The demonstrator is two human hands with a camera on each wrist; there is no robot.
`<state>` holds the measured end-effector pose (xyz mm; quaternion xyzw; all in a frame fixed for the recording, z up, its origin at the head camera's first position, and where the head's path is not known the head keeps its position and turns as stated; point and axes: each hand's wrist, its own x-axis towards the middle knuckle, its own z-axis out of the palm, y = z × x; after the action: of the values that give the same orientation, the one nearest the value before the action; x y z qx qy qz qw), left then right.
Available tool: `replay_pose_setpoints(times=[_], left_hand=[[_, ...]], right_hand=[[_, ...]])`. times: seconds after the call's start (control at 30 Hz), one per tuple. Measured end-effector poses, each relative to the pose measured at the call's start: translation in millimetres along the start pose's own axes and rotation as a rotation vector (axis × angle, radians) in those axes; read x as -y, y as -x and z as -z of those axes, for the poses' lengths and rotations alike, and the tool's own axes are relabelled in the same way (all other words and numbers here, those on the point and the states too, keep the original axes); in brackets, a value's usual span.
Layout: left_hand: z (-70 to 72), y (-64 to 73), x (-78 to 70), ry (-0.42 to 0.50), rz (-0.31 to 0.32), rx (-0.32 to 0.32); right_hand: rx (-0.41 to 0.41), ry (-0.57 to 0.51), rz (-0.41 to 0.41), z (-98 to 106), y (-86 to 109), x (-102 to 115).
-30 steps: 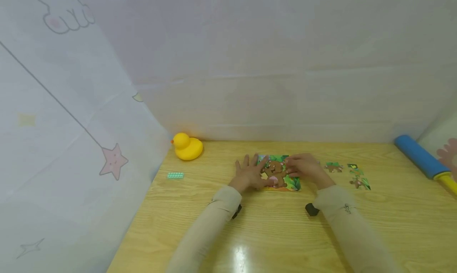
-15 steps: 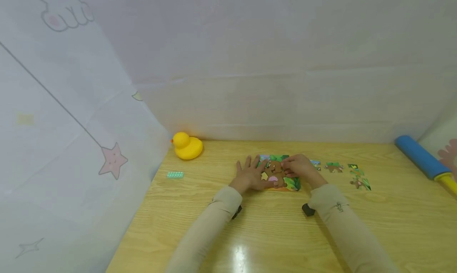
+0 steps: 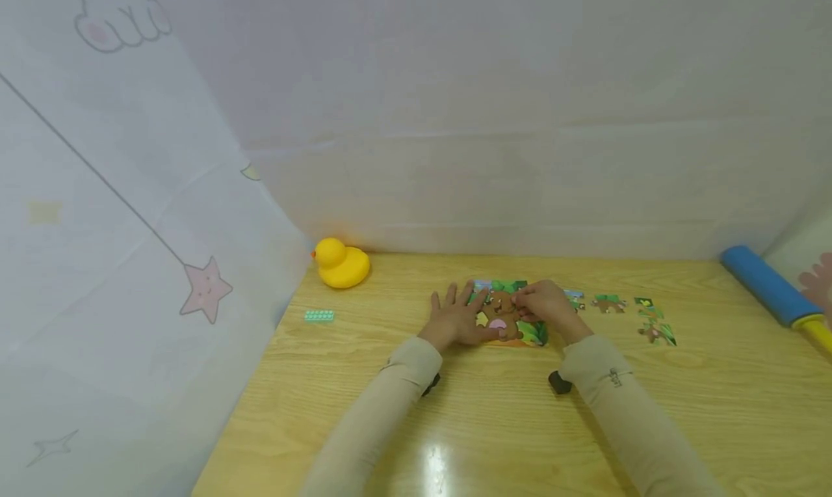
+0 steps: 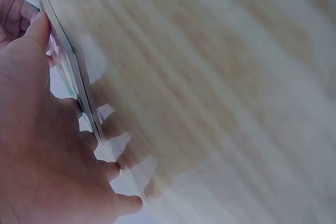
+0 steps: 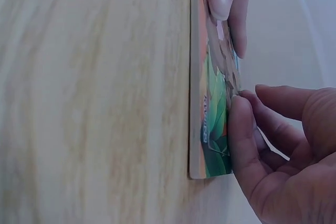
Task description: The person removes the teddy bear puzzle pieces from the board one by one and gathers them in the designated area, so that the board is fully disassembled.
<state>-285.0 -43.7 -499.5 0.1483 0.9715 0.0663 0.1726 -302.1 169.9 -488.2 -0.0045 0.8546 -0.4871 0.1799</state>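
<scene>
A bear jigsaw puzzle in a thin board (image 3: pixel 534 333) lies on the wooden table in the head view. My left hand (image 3: pixel 455 325) rests across its left side with fingers spread, and in the left wrist view the thumb reaches along the near edge. My right hand (image 3: pixel 551 308) is over the upper right part, by the bear's face. In the right wrist view its fingers (image 5: pixel 244 129) are curled, tips at the board's surface, pinching a small brown puzzle piece (image 5: pixel 234 86) mostly hidden by them.
Several loose puzzle pieces (image 3: pixel 609 304) lie right of the board, one with green leaves (image 3: pixel 663 333) farthest out. A yellow rubber duck (image 3: pixel 344 267) and a small green studded strip (image 3: pixel 319 316) are at left. A blue foam tube with a yellow handle (image 3: pixel 767 280) lies at far right.
My right hand has shifted slightly left over the board, uncovering a loose piece beside it, then stays nearly still. My left hand holds its place.
</scene>
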Motion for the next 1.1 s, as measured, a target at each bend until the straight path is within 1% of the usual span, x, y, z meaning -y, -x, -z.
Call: replay_pose_setpoints(times=[0.03, 0.1, 0.23, 0.37, 0.53, 0.7, 0.9, 1.1], left_hand=[[-0.4, -1.1, -0.1, -0.005, 0.002, -0.001], [5.5, 5.4, -3.2, -0.02, 0.0, 0.004], [6.7, 7.1, -4.8, -0.034, -0.001, -0.011], [8.0, 10.2, -6.7, -0.041, -0.005, -0.015], [6.9, 9.9, -7.1, -0.055, -0.004, -0.012], [6.4, 9.6, -6.6, -0.04, 0.001, -0.006], [4.4, 7.9, -4.5, -0.055, 0.019, -0.006], [8.3, 11.2, -7.8, -0.053, 0.014, -0.005]], right_hand=[[-0.003, 0.001, 0.001, 0, 0.5, 0], [-0.012, 0.006, 0.004, 0, 1.7, 2], [-0.014, 0.02, 0.032, -1, 4.3, 4], [-0.007, -0.002, 0.038, -1, 5.5, 3], [-0.005, -0.048, 0.025, -3, 5.0, 2], [-0.007, -0.083, 0.018, -6, 2.9, 1], [-0.017, -0.172, -0.005, -11, -1.1, -1], [-0.028, -0.245, -0.032, -9, -2.5, -3]])
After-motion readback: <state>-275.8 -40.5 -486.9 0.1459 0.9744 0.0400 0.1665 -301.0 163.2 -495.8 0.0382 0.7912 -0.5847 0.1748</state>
